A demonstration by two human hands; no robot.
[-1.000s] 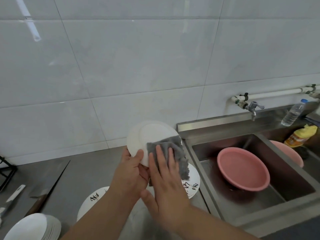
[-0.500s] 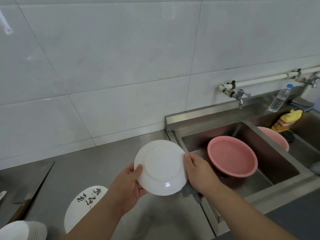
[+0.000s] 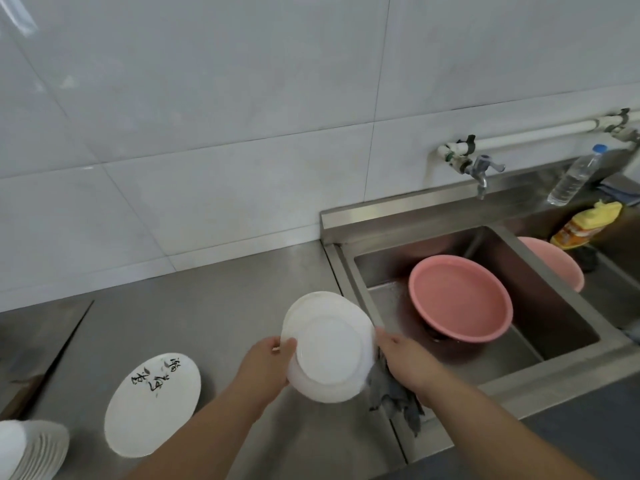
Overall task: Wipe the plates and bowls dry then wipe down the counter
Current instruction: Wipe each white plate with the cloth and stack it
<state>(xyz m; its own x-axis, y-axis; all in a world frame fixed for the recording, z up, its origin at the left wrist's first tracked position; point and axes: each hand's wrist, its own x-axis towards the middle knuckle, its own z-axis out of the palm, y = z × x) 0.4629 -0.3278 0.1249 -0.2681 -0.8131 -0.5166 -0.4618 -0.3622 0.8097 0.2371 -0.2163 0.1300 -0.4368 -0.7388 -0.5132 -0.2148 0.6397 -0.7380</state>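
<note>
Holding the white plate (image 3: 329,351) tilted just left of the sink (image 3: 398,211), you grip its left rim with your left hand (image 3: 266,365) and its right rim with your right hand (image 3: 405,358); the grey cloth (image 3: 388,393) hangs under that hand.

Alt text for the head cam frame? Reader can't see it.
A left hand and right hand hold a round white plate above a steel counter, a grey cloth bunched under the right hand. A white plate with black writing lies on the counter; a pink plastic basin sits in the steel sink.
</note>
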